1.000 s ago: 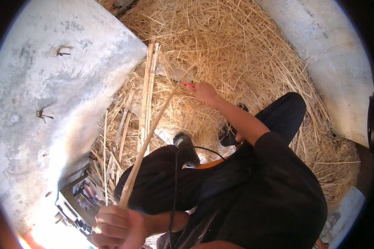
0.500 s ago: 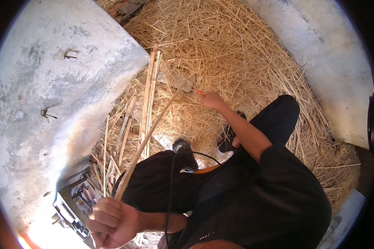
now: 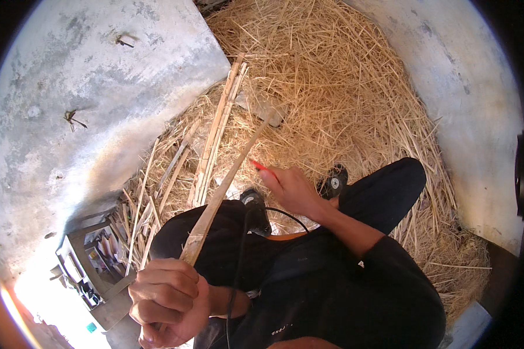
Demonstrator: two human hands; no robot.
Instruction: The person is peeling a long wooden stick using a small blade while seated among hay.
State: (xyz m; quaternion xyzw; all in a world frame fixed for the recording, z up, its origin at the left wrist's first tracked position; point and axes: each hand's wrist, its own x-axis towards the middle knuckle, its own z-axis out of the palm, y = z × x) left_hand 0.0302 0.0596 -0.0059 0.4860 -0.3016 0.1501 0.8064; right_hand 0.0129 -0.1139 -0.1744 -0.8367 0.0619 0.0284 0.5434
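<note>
My left hand [image 3: 167,299], low in view, is wrapped around the thick end of a long split bamboo strip [image 3: 216,198]. This strip slants up and away, narrowing toward its far end over a grey stone slab [image 3: 255,104]. Whether its tip touches the slab, I cannot tell. My right hand [image 3: 294,191] is closed around a slim red-handled knife [image 3: 258,166], just right of the strip's middle. The blade is hard to make out.
Straw [image 3: 355,87] covers the floor. Several long split pieces [image 3: 220,125] lie left of the slab. Pale walls rise on both sides; nearby are a wooden box [image 3: 90,264] and my shoes [image 3: 335,181]. A black cord [image 3: 239,262] hangs in front of me.
My right hand with the knife has drawn back toward me from near the slab. My left hand still grips the strip. The view has shifted slightly.
</note>
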